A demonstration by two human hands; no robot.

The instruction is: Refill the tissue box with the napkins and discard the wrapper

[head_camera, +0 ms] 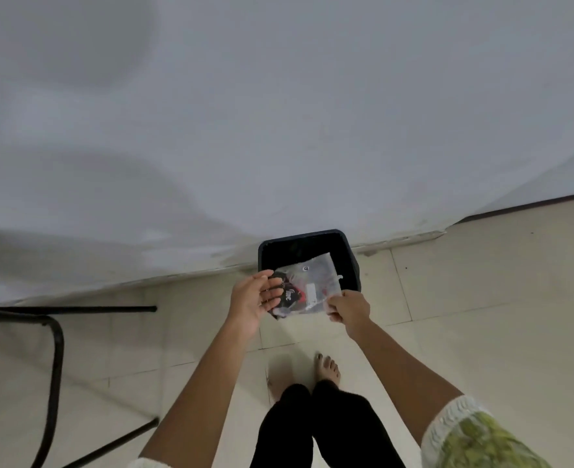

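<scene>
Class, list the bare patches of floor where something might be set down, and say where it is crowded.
Free: tiles right of the black bin, along the wall; tiles between the bin and the chair legs. Crowded: over the bin, where the left hand and right hand hold the wrapper, and by the feet.

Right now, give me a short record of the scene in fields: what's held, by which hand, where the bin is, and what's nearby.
held item: clear plastic wrapper with dark print
right hand: pinches the wrapper's near right corner
left hand: open, fingers against the wrapper's left edge
bin: black, rectangular, on the floor against the white wall, under the wrapper
nearby: black metal frame at left
tissue box: not in view
</scene>
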